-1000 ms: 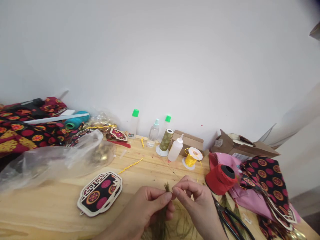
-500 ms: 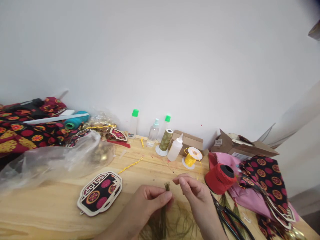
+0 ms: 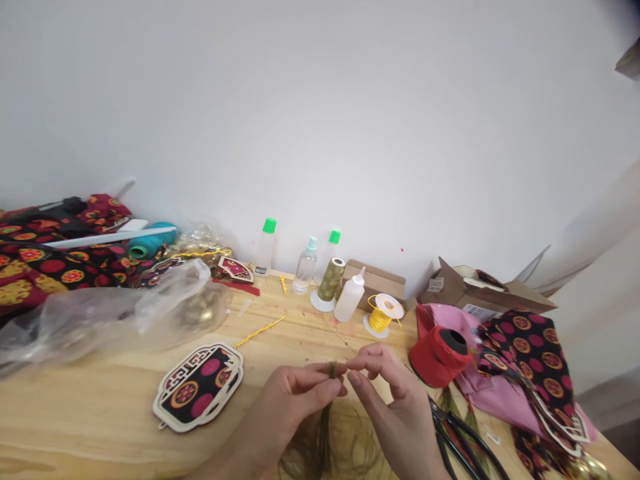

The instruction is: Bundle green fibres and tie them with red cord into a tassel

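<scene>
1. L hand: thumb + index pinched on olive thread bundle just below its top tuft. Prob. gripped there to keep strands gathered & tuft upright.
2. R hand: thumb + index tips pressed together right beside the tuft, other fingers curled. Seems to nip one fine strand, too thin to confirm.
3. Held low & close to body, just above front of table, likely for a near view of fine work.
4. Bundle look: dull olive-green, thin glossy strands. Short stubby tuft above the pinch, long loose tail fanning out below betw. the hands. Lower end cut off by frame edge.
5. Within reach on R: black scissors flat on table, red spool just behind.
6. At back near wall: olive cone upright, yellow spool near it. Same shade as bundle, so prob. its source.
7. Patterned ornament flat, L of hands, not touched.
</scene>
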{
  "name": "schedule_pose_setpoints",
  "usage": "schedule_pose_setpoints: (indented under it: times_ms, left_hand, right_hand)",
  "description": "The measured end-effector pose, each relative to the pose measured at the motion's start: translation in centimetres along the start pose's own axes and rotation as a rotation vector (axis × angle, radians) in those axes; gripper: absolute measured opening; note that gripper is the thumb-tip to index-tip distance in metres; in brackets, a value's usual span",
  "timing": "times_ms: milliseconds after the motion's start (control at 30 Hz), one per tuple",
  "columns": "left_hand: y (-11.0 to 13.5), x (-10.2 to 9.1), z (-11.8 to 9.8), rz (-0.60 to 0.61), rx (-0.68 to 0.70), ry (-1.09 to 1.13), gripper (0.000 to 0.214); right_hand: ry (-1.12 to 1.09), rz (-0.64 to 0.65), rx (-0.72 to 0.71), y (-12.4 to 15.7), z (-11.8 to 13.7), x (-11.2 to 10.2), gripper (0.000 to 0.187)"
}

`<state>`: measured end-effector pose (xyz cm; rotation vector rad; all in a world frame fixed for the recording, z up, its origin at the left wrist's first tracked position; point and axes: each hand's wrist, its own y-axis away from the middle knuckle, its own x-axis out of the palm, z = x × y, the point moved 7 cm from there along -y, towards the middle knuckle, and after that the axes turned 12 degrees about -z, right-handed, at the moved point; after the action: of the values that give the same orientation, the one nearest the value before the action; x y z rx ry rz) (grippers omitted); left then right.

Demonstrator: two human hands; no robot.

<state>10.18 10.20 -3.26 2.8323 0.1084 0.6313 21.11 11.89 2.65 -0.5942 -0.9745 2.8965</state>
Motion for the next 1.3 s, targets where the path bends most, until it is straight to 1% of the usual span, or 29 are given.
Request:
schedule_pose_setpoints:
  times_ms: [100,267,467,600,767,933,1067,1300]
  left_hand:
    - [0.2,0.7,0.1,0.067,-0.001,0.006,0.019]
    - [0.2,0.8,0.4,0.107,-0.019,0.016,0.018]
    - [-0.2,0.6,1.3,0.132,-0.034,-0.006,0.024]
    - [-0.5,0.5,1.9,0.136,-0.052,-0.016,0.026]
    - [-0.6,0.3,2.3,0.127,-0.063,-0.024,0.027]
    - [-0.3,0.8,1.7,0.159,-0.049,-0.044,0.026]
    - [-0.1,0.8,1.5,0.154,-0.066,-0.092,0.027]
    - [-0.1,0.8,1.7,0.149,-0.077,-0.096,0.025]
  right_hand:
    - [-0.022,0.089,0.004,-0.1,0.2,0.3,0.006]
    - [-0.039,0.210,0.064,-0.1,-0.3,0.9,0.004]
    - [-0.035,0.340,0.094,0.2,-0.8,1.3,0.005]
    - [-0.027,0.363,0.095,0.3,-1.0,1.3,0.005]
    - [-0.027,0.361,0.079,0.4,-1.0,1.3,0.005]
    - [-0.030,0.386,0.055,0.5,-0.7,1.4,0.010]
    - [-0.048,0.412,0.041,0.9,-0.5,1.5,0.010]
    - [-0.073,0.459,0.092,1.5,-0.7,1.7,0.010]
